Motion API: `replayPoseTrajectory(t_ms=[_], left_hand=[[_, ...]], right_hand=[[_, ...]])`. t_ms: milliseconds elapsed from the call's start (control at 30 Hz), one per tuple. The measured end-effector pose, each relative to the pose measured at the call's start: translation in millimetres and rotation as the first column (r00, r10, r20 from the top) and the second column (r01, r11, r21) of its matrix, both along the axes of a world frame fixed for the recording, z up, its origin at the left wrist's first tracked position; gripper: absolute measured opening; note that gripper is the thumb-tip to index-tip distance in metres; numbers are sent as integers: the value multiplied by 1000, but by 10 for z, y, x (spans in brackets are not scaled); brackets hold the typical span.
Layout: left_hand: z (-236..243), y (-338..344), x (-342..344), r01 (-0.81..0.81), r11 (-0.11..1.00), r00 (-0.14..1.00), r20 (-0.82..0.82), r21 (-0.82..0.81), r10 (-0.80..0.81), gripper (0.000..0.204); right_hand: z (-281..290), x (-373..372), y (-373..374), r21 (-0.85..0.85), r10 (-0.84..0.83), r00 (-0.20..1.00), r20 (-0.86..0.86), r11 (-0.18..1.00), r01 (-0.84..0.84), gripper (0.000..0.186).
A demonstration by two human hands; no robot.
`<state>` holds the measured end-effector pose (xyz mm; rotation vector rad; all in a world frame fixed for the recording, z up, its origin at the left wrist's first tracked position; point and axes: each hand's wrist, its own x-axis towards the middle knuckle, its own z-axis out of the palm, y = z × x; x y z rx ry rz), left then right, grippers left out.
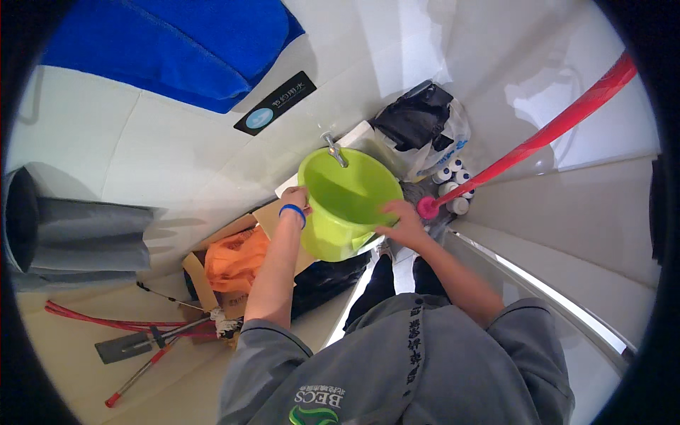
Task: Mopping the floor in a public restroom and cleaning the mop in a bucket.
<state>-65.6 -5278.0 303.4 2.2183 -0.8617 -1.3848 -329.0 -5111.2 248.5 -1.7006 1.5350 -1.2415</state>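
Observation:
A lime-green plastic bucket (333, 241) stands tilted under a metal tap (334, 150), its wide mouth turned up toward me. My left hand (296, 199), with a blue band at the wrist, is closed on the left side of the rim. At the right side of the rim is my right hand (405, 224), slightly blurred. Its thumb and fingers are apart, and whether they touch the bucket is hard to make out. The inside of the bucket looks plain green; I cannot tell whether water is in it.
Blue cloth (177, 49) hangs on the wall beside a dark sign (275, 103). A black plastic bag (418, 117), white bottles (459, 205) and a red pole (545, 134) are at the right. An orange cloth (237, 258) in a cardboard box, long-handled tools (152, 340) and a grey container (85, 234) are left.

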Motion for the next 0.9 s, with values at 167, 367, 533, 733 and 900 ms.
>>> replayPoseTrajectory(t_ms=[167,367,533,733,900], left_hand=[[10,82,95,-40,999,982,-182,-4,39,14],[94,114,-40,-65,998,978,-201,0,64,13],[-88,-7,314,-145,989,959,-249,-11,138,21],[-398,20,579,-264,964,862,-452,-15,230,27],[-935,440,324,-150,987,946,-299,-53,127,17]], right_hand=[[279,-824,338,309,-767,617,174,638,705,35],[740,-1325,-215,474,-532,500,683,844,250,37],[1760,-799,-238,386,-419,553,720,904,182,41],[2883,-682,-116,99,-173,654,737,984,148,39],[3543,-698,-127,-76,32,742,670,997,26,37]])
